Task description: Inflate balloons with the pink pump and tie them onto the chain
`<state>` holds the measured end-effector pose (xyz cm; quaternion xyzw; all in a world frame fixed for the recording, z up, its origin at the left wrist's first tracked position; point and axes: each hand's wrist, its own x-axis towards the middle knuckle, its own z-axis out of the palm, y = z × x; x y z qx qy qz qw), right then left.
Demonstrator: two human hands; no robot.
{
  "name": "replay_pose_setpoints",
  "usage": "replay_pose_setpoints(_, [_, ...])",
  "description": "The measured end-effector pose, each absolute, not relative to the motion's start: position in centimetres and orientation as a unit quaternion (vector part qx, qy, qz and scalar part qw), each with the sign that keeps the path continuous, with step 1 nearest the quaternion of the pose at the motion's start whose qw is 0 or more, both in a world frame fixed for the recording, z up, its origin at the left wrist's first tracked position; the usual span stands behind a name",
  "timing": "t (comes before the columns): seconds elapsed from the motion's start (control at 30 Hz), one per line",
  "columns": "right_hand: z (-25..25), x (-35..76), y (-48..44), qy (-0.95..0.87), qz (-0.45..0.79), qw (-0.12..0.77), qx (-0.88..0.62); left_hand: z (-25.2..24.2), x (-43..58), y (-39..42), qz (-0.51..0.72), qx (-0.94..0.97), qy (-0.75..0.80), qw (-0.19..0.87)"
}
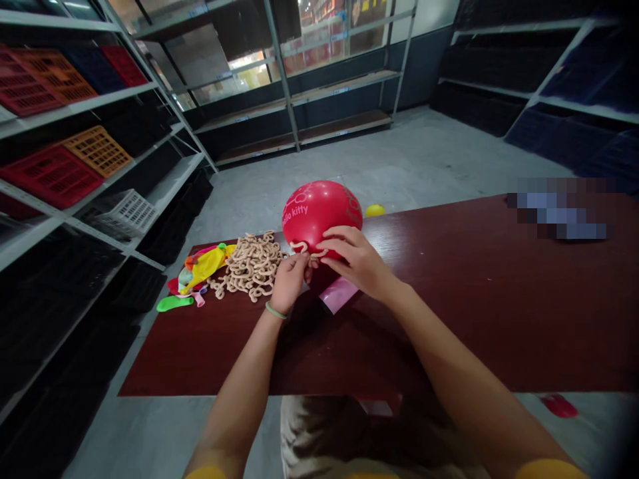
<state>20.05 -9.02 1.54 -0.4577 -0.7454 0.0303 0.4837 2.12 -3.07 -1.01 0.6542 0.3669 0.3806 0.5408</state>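
A red inflated balloon [315,211] with white print rests on the dark red table [479,306]. My right hand [355,261] lies against the balloon's lower side, fingers curled and pinching a beige clip [299,249] at its neck. My left hand [289,278], with a green band on the wrist, is closed in a pinch at the same clip and neck. A pile of beige clips [250,265] lies just left of my left hand. A pink flat object [338,294] sits on the table under my right wrist.
Uninflated balloons in yellow, pink and green [196,274] lie at the table's left end. A yellow balloon [374,210] sits behind the red one. Metal shelves with red, orange and white crates [64,159] stand left. A red object [559,404] lies on the floor, right.
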Motion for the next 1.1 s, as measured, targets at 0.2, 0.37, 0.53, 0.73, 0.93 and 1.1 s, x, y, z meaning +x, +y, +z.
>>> replay_pose_setpoints(0.2, [0.6, 19.8, -8.9, -0.759, -0.058, 0.421, -0.492, -0.9, 2.2, -3.4, 0.373, 0.66, 0.349, 0.551])
replay_pose_setpoints(0.37, [-0.1, 19.9, -8.8, -0.74, -0.106, 0.42, -0.514, -0.5, 2.3, -3.6, 0.353, 0.691, 0.349, 0.525])
replay_pose_setpoints(0.53, [-0.4, 19.3, -8.7, -0.709, -0.11, 0.444, -0.537, 0.1, 2.0, -3.3, 0.355, 0.66, 0.363, 0.554])
replay_pose_setpoints(0.73, [0.1, 18.6, -8.9, -0.735, -0.129, 0.456, -0.486, 0.4, 1.8, -3.3, 0.39, 0.506, 0.353, 0.684])
replay_pose_setpoints(0.93, [0.5, 19.0, -8.9, -0.742, -0.054, 0.476, -0.469, 0.6, 1.8, -3.3, 0.404, 0.517, 0.328, 0.68])
replay_pose_setpoints(1.1, [0.7, 19.2, -8.8, -0.703, -0.024, 0.526, -0.478, 0.6, 1.7, -3.2, 0.399, 0.579, 0.307, 0.641])
